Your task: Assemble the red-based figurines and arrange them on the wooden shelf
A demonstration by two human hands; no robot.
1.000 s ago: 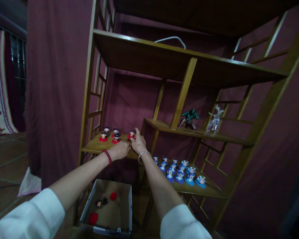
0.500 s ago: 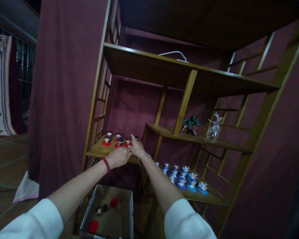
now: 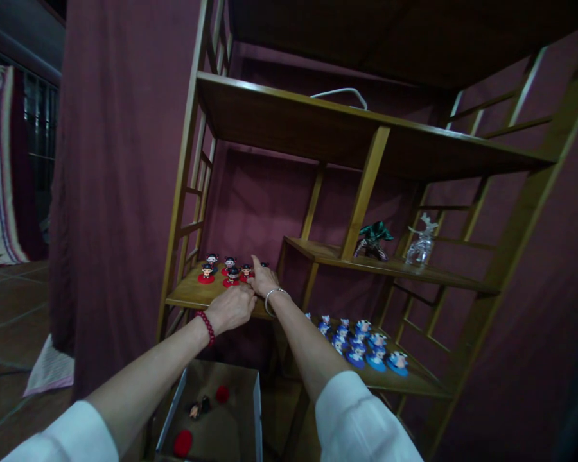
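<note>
My left hand [image 3: 232, 306], with a red bead bracelet on the wrist, is closed at the front edge of the left shelf. Against its fingers rests my right hand [image 3: 264, 281], which wears a silver bangle; its thumb points up and its fingers are curled. Whatever the two hands grip is hidden behind the knuckles. Small black-haired figurines on red bases stand just beyond and left of the hands, among them a front figurine [image 3: 234, 276] and a left one [image 3: 206, 273]. Another figurine [image 3: 264, 264] is mostly covered by my right hand.
Below my forearms, an open box [image 3: 241, 410] holds red discs [image 3: 183, 443] and a loose figurine piece [image 3: 194, 410]. Several blue-based figurines [image 3: 376, 359] stand on the lower right shelf. A green-and-dark statuette [image 3: 374, 240] and a clear glass ornament [image 3: 420, 242] sit above them.
The view has shifted slightly. Both hands stay together at the left shelf's edge, the left one turned a little more over its fingers. The standing figurines look unmoved.
</note>
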